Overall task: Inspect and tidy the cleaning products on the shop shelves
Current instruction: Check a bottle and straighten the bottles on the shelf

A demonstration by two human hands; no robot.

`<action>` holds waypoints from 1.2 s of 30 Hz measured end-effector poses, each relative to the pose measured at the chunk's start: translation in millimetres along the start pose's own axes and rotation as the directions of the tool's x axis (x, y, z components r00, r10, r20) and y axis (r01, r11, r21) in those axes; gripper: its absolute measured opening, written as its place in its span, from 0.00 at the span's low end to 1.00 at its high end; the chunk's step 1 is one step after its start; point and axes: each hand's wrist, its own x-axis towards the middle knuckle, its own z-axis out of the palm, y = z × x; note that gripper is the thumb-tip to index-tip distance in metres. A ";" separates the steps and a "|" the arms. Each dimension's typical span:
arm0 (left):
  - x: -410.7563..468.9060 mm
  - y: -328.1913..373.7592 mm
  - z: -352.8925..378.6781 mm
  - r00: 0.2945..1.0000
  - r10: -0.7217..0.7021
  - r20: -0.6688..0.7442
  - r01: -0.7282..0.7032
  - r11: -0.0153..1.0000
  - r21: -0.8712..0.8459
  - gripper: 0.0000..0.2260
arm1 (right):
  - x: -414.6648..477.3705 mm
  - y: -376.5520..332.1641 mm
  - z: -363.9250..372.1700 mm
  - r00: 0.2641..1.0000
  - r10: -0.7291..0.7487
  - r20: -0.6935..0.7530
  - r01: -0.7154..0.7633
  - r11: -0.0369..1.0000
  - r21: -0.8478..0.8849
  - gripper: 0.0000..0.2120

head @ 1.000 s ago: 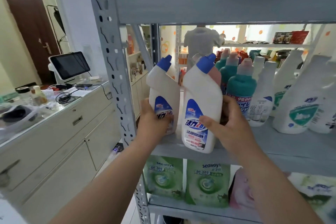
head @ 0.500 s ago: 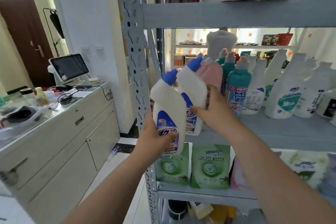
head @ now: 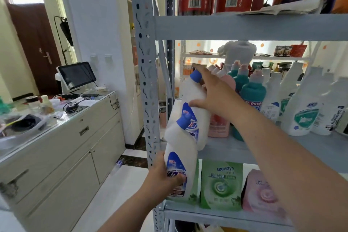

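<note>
- Cleaning products [head: 273, 100] on the middle shelf [head: 235, 151]: status?
- Partway, my read. White spray bottles [head: 303, 117], teal bottles [head: 253, 93] and pink bottle [head: 218, 125] all stand upright and close-packed. The left end is the open item.
- Hands?
- Left hand [head: 162, 179] is wrapped round the lower body of one blue-capped bottle [head: 178, 167]. It's off the shelf, below shelf level, just beside the upright post [head: 148, 81]. Right hand [head: 212, 98] has fingers straight and spread, palm against the second blue-capped bottle [head: 192, 113], thumb across its front. Not a closed grip.
- Second one seated?
- Base is on the shelf's left end, just beside the pink bottle. It looks slightly tilted, but could be the wide lens. Can't tell.
- Remaining?
- Held bottle needs a slot beside its twin, label forward. Room there looks tight, so the right hand may have to nudge the row. Lower shelf has no hand on it: green pouches [head: 221, 184] and pink pouch [head: 263, 194] stand in a line. Top shelf is only partly in view, so no call.
</note>
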 end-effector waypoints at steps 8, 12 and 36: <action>14.5 -1.7 6.3 1.000 -0.004 -0.012 0.004 1.000 -0.011 0.25 | 48.4 -2.5 13.7 0.974 -0.087 0.211 0.135 0.965 -0.226 0.42; 19.2 -0.9 9.0 1.000 0.003 -0.020 -0.003 1.000 -0.019 0.24 | 71.6 3.1 28.4 0.968 -0.106 0.228 0.169 0.946 -0.277 0.37; 28.1 0.4 6.7 1.000 -0.020 0.010 0.020 0.997 -0.071 0.24 | 121.6 32.5 54.9 0.991 0.056 0.117 0.006 0.880 -0.475 0.36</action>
